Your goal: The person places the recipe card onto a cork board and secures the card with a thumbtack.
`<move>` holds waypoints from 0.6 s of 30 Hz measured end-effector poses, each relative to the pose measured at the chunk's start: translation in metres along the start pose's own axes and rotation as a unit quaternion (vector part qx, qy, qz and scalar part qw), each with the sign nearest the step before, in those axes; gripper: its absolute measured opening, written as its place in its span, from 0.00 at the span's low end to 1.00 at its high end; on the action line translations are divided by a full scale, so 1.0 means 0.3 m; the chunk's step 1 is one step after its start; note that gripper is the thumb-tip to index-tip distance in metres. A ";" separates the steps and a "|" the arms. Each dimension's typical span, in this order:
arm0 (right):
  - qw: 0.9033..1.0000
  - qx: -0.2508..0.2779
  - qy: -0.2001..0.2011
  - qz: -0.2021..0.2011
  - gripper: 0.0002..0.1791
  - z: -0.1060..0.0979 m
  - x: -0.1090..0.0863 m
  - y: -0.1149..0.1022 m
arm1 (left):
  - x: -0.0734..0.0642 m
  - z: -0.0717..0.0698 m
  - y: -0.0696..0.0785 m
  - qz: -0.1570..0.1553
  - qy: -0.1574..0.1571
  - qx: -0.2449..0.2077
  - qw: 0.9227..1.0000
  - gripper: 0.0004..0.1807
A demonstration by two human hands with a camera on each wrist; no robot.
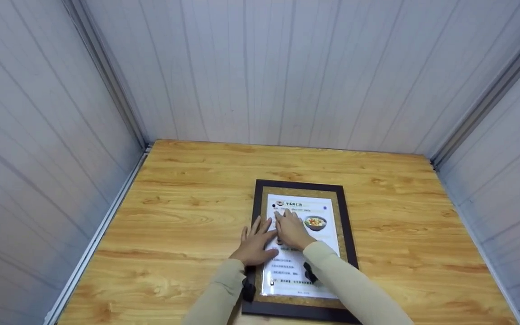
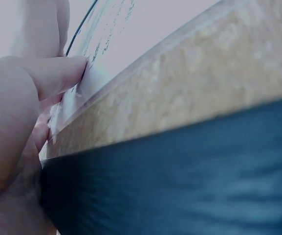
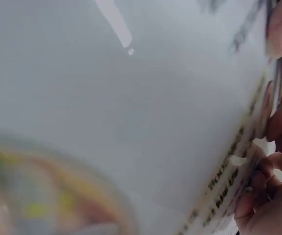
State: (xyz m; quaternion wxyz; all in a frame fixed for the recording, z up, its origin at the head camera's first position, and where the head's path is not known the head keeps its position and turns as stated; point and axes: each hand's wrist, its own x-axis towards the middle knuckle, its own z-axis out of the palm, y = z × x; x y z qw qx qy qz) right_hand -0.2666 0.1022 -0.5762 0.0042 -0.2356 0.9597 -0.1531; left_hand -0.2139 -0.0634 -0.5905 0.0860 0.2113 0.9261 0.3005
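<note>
A cork board with a dark frame (image 1: pixel 300 185) lies flat on the table, carrying a glossy printed recipe sheet (image 1: pixel 282 266) with a picture of a food bowl (image 1: pixel 315 223). My left hand (image 1: pixel 256 246) rests with spread fingers across the board's left edge and the sheet's margin. On the sheet's upper left part, my right hand (image 1: pixel 294 230) touches the paper with its fingertips, close beside the left hand. A black dot (image 1: pixel 273 206) and a blue dot (image 1: pixel 325 208) mark the sheet's upper corners. The left wrist view shows bare cork (image 2: pixel 180 78) along the dark frame (image 2: pixel 170 186).
The wood-grain table (image 1: pixel 188 216) extends on both sides of the board. Pale panel walls (image 1: pixel 260 76) enclose it at the back, left and right. Small black wrist devices (image 1: pixel 248 290) sit under both sleeves.
</note>
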 end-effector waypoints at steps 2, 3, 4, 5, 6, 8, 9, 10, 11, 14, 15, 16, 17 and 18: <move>1.000 0.018 -0.007 0.003 0.23 -0.014 -0.026 0.013 | 0.012 -0.002 0.000 0.004 0.002 -0.004 1.000 0.34; 1.000 0.028 -0.003 0.003 0.22 -0.019 -0.039 0.020 | 0.019 -0.005 -0.001 0.005 0.003 -0.002 1.000 0.34; 0.999 0.035 0.000 0.005 0.23 -0.023 -0.050 0.027 | 0.025 -0.009 -0.002 0.005 0.003 -0.001 1.000 0.34; 0.999 0.044 0.005 0.008 0.23 -0.027 -0.060 0.033 | 0.031 -0.014 -0.003 0.005 0.004 -0.001 1.000 0.34; 0.999 0.052 0.010 0.010 0.23 -0.028 -0.069 0.039 | 0.036 -0.017 -0.005 0.005 0.004 0.002 1.000 0.34; 0.997 0.069 0.016 0.016 0.23 -0.032 -0.084 0.046 | 0.041 -0.026 -0.008 0.003 0.004 0.007 1.000 0.34; 0.997 0.074 0.022 0.016 0.23 -0.034 -0.089 0.047 | 0.041 -0.032 -0.010 0.001 0.002 0.010 1.000 0.34; 0.997 0.075 0.026 0.019 0.23 -0.037 -0.094 0.049 | 0.041 -0.038 -0.011 0.000 -0.001 0.012 1.000 0.34; 0.997 0.074 0.029 0.022 0.23 -0.042 -0.098 0.050 | 0.041 -0.044 -0.013 -0.001 -0.004 0.016 1.000 0.34; 0.996 0.063 0.042 0.039 0.23 -0.065 -0.109 0.062 | 0.043 -0.065 -0.015 -0.007 -0.015 0.026 1.000 0.35; 0.996 0.057 0.046 0.045 0.24 -0.076 -0.113 0.072 | 0.044 -0.073 -0.016 -0.010 -0.018 0.027 0.999 0.36; 0.996 0.051 0.049 0.053 0.24 -0.087 -0.118 0.084 | 0.045 -0.081 -0.018 -0.012 -0.020 0.028 0.999 0.37; 0.996 0.046 0.057 0.058 0.24 -0.098 -0.123 0.100 | 0.046 -0.090 -0.020 -0.013 -0.022 0.027 0.999 0.37; 0.995 0.045 0.065 0.062 0.25 -0.109 -0.129 0.118 | 0.046 -0.101 -0.023 -0.012 -0.021 0.027 0.999 0.38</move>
